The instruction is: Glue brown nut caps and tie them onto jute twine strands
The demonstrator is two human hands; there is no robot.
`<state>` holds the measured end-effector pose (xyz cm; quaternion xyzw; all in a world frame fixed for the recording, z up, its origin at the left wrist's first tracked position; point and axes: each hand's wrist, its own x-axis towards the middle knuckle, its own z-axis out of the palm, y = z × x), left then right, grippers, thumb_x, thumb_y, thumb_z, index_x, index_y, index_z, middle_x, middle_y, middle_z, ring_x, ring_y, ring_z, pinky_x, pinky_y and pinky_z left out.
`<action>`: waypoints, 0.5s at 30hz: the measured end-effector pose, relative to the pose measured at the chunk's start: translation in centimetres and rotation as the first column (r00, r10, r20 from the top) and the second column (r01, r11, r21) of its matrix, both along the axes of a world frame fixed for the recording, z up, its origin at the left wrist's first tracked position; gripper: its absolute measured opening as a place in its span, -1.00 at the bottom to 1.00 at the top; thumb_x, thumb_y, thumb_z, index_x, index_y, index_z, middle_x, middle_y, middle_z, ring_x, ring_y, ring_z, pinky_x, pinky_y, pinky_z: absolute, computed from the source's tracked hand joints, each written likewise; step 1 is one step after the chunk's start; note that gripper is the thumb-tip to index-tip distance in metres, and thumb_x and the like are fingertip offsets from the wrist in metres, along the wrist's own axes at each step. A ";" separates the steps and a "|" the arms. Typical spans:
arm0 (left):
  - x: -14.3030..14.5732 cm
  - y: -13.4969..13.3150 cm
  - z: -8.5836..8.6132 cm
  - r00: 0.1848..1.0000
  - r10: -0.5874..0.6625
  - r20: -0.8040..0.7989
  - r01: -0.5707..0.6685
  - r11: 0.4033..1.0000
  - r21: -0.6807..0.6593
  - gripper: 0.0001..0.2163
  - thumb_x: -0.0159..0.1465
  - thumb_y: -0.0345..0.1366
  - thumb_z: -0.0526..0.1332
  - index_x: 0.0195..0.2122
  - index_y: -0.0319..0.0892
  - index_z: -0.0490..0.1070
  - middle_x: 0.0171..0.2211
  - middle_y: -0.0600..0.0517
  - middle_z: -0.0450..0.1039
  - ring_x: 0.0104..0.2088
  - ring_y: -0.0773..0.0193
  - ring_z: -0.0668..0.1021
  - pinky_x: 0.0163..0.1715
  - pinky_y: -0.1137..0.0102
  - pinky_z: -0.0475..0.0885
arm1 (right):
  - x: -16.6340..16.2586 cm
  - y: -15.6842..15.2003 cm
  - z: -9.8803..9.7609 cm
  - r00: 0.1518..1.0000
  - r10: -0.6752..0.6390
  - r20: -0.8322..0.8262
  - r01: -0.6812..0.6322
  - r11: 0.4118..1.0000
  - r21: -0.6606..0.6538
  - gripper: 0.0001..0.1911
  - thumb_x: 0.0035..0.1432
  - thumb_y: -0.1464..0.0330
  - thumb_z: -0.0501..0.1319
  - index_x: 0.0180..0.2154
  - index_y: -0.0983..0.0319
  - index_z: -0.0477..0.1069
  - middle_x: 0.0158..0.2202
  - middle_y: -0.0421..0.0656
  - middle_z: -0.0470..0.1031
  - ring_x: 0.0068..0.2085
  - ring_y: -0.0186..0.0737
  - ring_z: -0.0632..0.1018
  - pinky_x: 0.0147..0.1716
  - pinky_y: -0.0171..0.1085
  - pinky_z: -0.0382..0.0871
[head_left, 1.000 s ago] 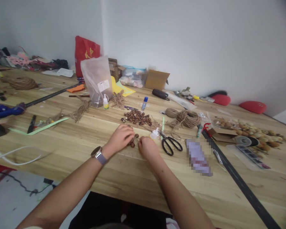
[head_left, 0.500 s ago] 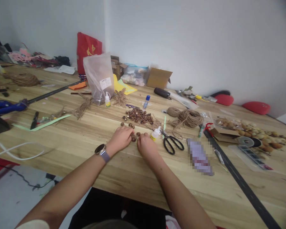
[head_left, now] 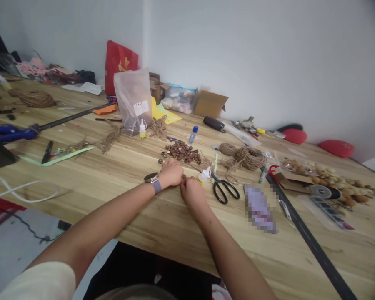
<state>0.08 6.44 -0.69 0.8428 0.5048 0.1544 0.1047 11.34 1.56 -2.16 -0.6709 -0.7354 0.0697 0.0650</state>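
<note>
My left hand (head_left: 172, 173), with a watch on its wrist, is closed just above the table, its fingertips turned toward the right hand and mostly hidden. Opposite it, my right hand (head_left: 193, 191) is closed, its thumb and fingers pinched at a small brown nut shell (head_left: 183, 177) between the two hands. What lies under the left fingers I cannot make out. A pile of brown nut shells (head_left: 183, 152) lies just beyond. Close to the right hand stand a small white glue bottle (head_left: 204, 176) and black-handled scissors (head_left: 226, 189).
Twine coils (head_left: 249, 157) lie to the right, near a blue-capped glue stick (head_left: 193, 134). A frosted bag (head_left: 133, 98) and second glue bottle (head_left: 143, 130) stand behind. Far right are dried pods (head_left: 346, 187); a blurred purple item (head_left: 259, 208) lies nearer.
My left hand has moved right, up against the right hand, and now covers the shells that showed between them. My right hand has hardly moved. The view has shifted slightly.
</note>
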 end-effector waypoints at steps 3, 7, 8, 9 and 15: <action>-0.2 0.9 -0.2 1.000 0.015 0.009 -0.015 1.000 -0.024 -0.87 0.04 -0.41 0.23 -0.61 -0.16 0.52 -0.37 -0.17 0.52 -0.10 -0.11 0.39 -0.13 0.11 0.27 | 0.0 0.1 0.1 1.000 -0.007 -0.011 0.007 1.000 -0.014 -0.70 0.30 0.45 -0.01 -0.18 0.36 0.49 -0.22 0.07 0.52 -0.27 -0.20 0.55 -0.25 -0.32 0.32; -2.1 1.1 -0.7 0.999 0.009 0.040 -0.008 0.999 -0.039 -0.82 0.06 -0.46 0.18 -0.55 -0.11 0.55 -0.37 -0.08 0.53 -0.15 -0.03 0.42 -0.16 0.13 0.30 | -0.1 0.0 0.2 0.999 -0.027 -0.019 0.026 0.999 -0.028 -0.71 0.27 0.53 -0.02 -0.17 0.43 0.47 -0.16 0.13 0.50 -0.26 -0.23 0.55 -0.22 -0.33 0.33; -2.7 1.0 -0.9 0.999 -0.006 0.051 0.008 0.999 -0.031 -0.80 0.07 -0.48 0.16 -0.55 -0.11 0.54 -0.35 -0.06 0.52 -0.14 0.00 0.42 -0.14 0.14 0.30 | -0.2 0.0 0.2 0.999 -0.034 -0.020 0.033 0.999 -0.030 -0.71 0.27 0.55 -0.02 -0.15 0.45 0.46 -0.15 0.14 0.49 -0.25 -0.23 0.55 -0.22 -0.33 0.33; -3.2 0.8 -1.0 0.998 -0.027 0.063 0.028 0.999 -0.020 -0.78 0.08 -0.49 0.15 -0.55 -0.10 0.54 -0.33 -0.04 0.52 -0.14 0.03 0.41 -0.11 0.15 0.30 | -0.2 0.0 0.2 0.999 -0.041 -0.019 0.040 0.999 -0.031 -0.71 0.26 0.56 -0.02 -0.14 0.46 0.45 -0.13 0.15 0.48 -0.24 -0.23 0.56 -0.21 -0.33 0.33; -4.9 -0.3 -1.5 0.981 -0.156 0.113 0.146 0.985 0.094 -0.79 0.07 -0.52 0.21 -0.65 -0.13 0.47 -0.13 0.01 0.51 -0.02 0.02 0.36 -0.02 0.10 0.27 | -0.5 -0.1 0.3 0.999 -0.051 -0.012 0.051 0.998 -0.033 -0.71 0.26 0.58 -0.03 -0.11 0.47 0.41 -0.10 0.16 0.46 -0.21 -0.21 0.56 -0.20 -0.32 0.34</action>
